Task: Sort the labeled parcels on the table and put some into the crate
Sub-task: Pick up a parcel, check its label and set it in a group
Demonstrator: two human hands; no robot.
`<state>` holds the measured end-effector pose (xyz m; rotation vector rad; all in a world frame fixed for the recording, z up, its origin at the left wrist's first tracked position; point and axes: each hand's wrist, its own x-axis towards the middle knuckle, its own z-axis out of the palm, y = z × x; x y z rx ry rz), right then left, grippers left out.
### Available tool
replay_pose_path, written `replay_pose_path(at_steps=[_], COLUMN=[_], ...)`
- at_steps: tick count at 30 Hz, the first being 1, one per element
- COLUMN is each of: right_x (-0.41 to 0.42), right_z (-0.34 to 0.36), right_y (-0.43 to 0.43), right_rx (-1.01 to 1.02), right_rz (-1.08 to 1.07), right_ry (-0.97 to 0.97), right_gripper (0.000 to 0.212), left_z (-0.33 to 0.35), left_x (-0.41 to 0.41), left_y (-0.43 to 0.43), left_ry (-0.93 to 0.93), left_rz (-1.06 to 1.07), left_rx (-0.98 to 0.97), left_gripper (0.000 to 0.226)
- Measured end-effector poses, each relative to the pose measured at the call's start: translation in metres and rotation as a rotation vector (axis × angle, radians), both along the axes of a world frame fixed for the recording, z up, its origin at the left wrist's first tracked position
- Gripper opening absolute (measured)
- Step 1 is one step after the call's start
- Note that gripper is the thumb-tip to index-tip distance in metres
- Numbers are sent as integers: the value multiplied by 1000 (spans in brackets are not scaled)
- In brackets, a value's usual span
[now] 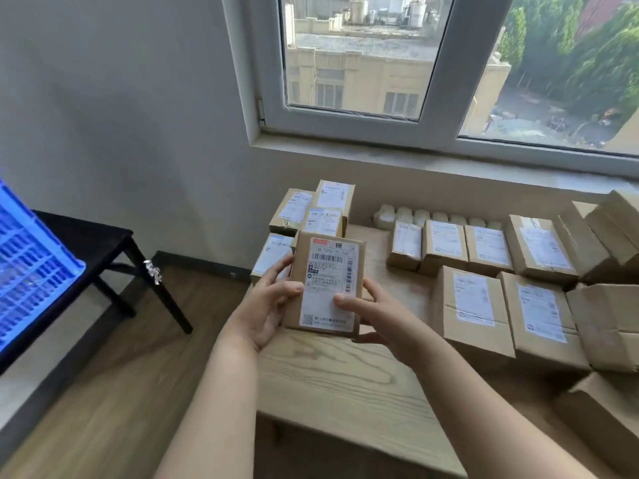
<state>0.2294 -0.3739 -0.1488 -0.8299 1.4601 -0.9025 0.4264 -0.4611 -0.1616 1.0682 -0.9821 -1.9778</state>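
Wooden table (345, 382): light grain, set under a window. Its right half carries two rows of labelled cardboard parcels (484, 250), lying flat and side by side with labels up. A smaller stack of parcels (325, 205) sits at the far left corner.

Blue crate (34, 264): lattice-walled, at the left edge of view, resting on a black side table (93, 233) well apart from the wooden table. Only part of it shows, so its contents cannot be determined.

Held parcel (328, 281): small brown box, raised above the table's left portion in front of the stack, label facing the camera.

Left hand (266, 305): grips the parcel's left edge, thumb laid across the label, fingers curled behind.

Right hand (383, 319): grips the right edge and lower corner, thumb on the label face, fingers beneath. Both forearms reach forward from the bottom of the view.
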Motion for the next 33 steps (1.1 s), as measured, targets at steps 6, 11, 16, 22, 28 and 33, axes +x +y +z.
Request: replay_pose_path(at_steps=[6,11,16,22,28,33], right_x=[45,73,91,104,105,112], right_z=[-44,-82,-109,-130,-127,-126], right_y=[-21,-38,-47,-63,-80,-90], right_rx=[123,247,331,402,429,423], right_rz=[75,63,25,62,40,37], right_ry=[30,35,70,155,112,100], right_gripper=[71,94,44,48,66,70], left_z=[-47,-78,-100,-127,-137,-139], left_x=[38,58,67,69,74,78], left_y=[7,1,-6,-17,-37,-51], left_ry=[-141,-308,-503,-597,-708,-798], left_rz=[188,221,119,99,140,227], left_rx=[172,191,176,125,30,40], left_gripper=[76,47,24,22,47,33])
